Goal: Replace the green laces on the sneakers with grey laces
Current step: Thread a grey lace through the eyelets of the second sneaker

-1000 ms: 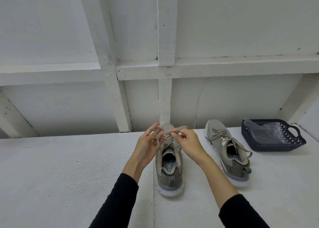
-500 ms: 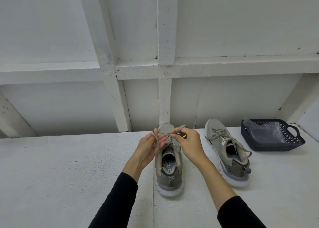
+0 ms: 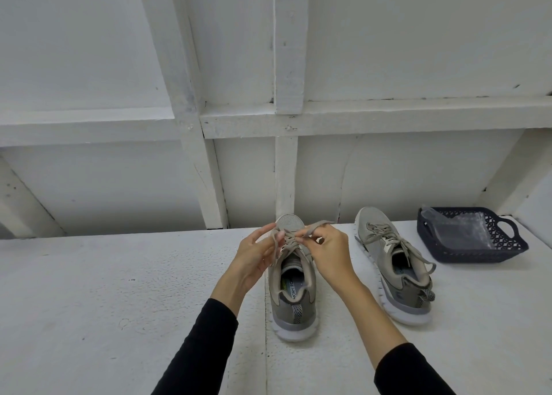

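Note:
Two grey sneakers stand on the white table, heels toward me. Over the near sneaker (image 3: 294,305) both hands work its grey lace (image 3: 291,240). My left hand (image 3: 254,257) pinches one strand at the left of the tongue. My right hand (image 3: 328,254) pinches the other strand, a loop of which sticks out past the toe. The second sneaker (image 3: 394,275) sits to the right with its grey lace (image 3: 388,239) tied in a bow. No green lace is in view.
A dark blue plastic basket (image 3: 513,251) holding a clear plastic bag (image 3: 457,230) stands at the back right of the table (image 3: 89,290). A white wall with wooden beams (image 3: 286,119) rises right behind the shoes.
Both hands have lowered slightly and drawn closer over the tongue, pulling the lace loops down toward the near sneaker. The second sneaker and basket stayed put.

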